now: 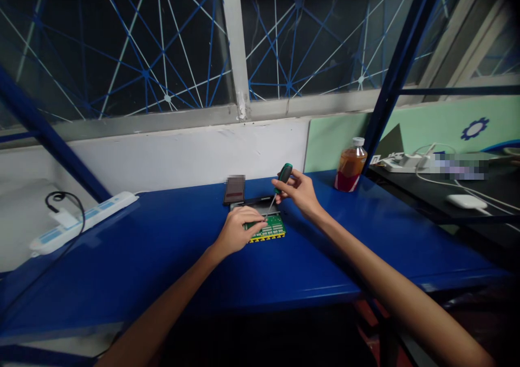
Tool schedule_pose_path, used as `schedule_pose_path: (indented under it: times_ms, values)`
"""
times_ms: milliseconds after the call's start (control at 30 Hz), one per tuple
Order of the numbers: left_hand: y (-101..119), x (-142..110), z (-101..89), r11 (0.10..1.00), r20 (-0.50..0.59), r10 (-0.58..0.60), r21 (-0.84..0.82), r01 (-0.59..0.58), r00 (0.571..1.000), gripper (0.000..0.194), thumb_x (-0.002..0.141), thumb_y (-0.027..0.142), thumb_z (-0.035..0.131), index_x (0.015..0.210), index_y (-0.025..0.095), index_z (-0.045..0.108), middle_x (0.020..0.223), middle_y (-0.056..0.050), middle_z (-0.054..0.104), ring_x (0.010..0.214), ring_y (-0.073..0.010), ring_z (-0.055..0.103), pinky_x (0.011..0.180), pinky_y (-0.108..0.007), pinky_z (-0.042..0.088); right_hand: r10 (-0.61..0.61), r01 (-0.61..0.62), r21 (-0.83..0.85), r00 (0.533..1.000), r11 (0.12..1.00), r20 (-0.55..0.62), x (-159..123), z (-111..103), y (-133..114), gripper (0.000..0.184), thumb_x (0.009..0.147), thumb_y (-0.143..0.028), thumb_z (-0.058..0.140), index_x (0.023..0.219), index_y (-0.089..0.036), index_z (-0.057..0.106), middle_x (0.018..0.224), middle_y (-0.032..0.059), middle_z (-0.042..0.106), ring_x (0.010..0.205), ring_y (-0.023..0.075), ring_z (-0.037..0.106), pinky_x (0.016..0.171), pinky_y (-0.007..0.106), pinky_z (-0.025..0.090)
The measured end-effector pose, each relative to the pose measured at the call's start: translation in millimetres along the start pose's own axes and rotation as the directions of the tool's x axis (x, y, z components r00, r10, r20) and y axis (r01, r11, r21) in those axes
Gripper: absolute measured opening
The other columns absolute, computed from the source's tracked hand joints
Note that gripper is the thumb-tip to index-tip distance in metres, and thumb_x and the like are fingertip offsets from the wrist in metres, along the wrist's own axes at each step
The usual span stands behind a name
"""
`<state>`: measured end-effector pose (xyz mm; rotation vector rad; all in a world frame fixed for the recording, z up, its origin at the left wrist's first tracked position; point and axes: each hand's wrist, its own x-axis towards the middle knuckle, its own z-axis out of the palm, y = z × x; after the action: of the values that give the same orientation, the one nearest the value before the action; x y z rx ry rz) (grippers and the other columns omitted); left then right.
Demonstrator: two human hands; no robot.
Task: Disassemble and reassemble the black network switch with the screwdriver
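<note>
The right hand (pixel 303 192) is holding a screwdriver (pixel 285 175), its grip closing around the green and black handle. The shaft is slanting down to the left, and its tip is reaching the board (pixel 278 226) beside the left thumb. The left hand (pixel 238 229) is resting over the board's left part, its thumb and fingers coming together near the tip; whether that grip is pinching anything, I cannot tell.

The board is lying on the blue table (pixel 182 280), in front of the person, its yellow edge facing them. A dark tray-like part is sitting just behind it, partly hidden by the hands. A phone (pixel 234 189) is lying further back, near the wall (pixel 182 164).

To the right, a bottle (pixel 350 166) of reddish drink is standing upright near a blue post. To the left, a white power strip (pixel 99 214) is lying at a slant, with a plug (pixel 64 218) sitting in it and a dark cable trailing from there.
</note>
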<state>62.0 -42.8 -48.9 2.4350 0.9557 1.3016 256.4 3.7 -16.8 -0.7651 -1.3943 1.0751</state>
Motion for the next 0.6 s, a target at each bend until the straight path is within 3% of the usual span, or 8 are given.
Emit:
schedule_pose_path:
  times_ms: [600]
  values:
    - [1.5,0.1,-3.8,0.999,0.062,0.037,0.012,-0.038,0.997,0.015,0.086,0.025,0.062,0.081,0.018,0.075,0.078,-0.007,0.073,0.077,-0.0206,0.065,0.075,-0.035,0.050,-0.021,0.021,0.010,0.999,1.000,-0.026,-0.9,-0.4,-6.4,0.039,0.068,-0.044,0.075,0.085,-0.021,0.049,0.063,-0.0024,0.056,0.048,0.0153,0.060,0.047,0.033,0.053]
